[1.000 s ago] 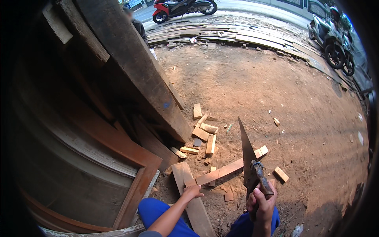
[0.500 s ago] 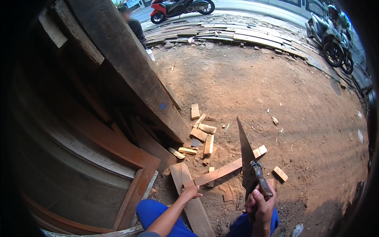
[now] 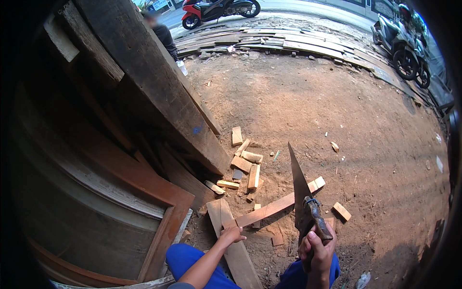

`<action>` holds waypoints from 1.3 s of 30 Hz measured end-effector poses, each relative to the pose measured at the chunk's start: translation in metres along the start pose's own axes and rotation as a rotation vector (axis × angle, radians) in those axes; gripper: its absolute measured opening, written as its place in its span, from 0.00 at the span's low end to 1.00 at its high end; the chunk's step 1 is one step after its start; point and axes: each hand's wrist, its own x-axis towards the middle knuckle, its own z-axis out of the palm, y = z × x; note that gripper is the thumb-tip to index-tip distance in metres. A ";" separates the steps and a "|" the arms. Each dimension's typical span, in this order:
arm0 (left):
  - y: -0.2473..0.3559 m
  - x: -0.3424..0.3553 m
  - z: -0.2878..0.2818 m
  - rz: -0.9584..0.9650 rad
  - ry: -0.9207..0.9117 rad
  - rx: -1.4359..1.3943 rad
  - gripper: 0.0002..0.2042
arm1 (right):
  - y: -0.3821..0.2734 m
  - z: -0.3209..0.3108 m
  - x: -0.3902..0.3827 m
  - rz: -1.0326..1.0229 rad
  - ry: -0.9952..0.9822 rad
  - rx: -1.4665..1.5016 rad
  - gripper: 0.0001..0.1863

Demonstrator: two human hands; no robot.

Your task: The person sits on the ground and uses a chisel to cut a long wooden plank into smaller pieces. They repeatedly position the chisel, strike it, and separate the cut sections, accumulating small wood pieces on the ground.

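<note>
Right hand (image 3: 318,248) is wrapped round a dark-handled steel handsaw (image 3: 301,204), blade pointing up and away. Left hand (image 3: 232,235) rests by the near end of a narrow reddish-brown wooden strip (image 3: 269,209), over a wider brown plank (image 3: 242,262); can't tell if those fingers grip. Looks like the steadying stage, imo. Next move calls for lining up teeth while keeping the wood pinned. Pale wooden offcuts (image 3: 242,164) lie beyond.

The blue sign (image 3: 161,6) near the upper edge carries pale lettering (image 3: 158,4) (it is very small), so no text can be read with certainty.
</note>
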 end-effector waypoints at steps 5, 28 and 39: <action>0.003 -0.001 -0.003 -0.005 -0.017 0.008 0.28 | 0.000 0.000 -0.001 0.007 0.014 -0.003 0.10; -0.007 0.011 0.008 0.001 -0.055 0.029 0.31 | 0.000 -0.004 -0.003 0.000 -0.046 -0.045 0.10; -0.003 -0.001 -0.001 0.014 -0.034 0.028 0.31 | -0.012 -0.023 -0.008 -0.082 -0.021 -0.136 0.05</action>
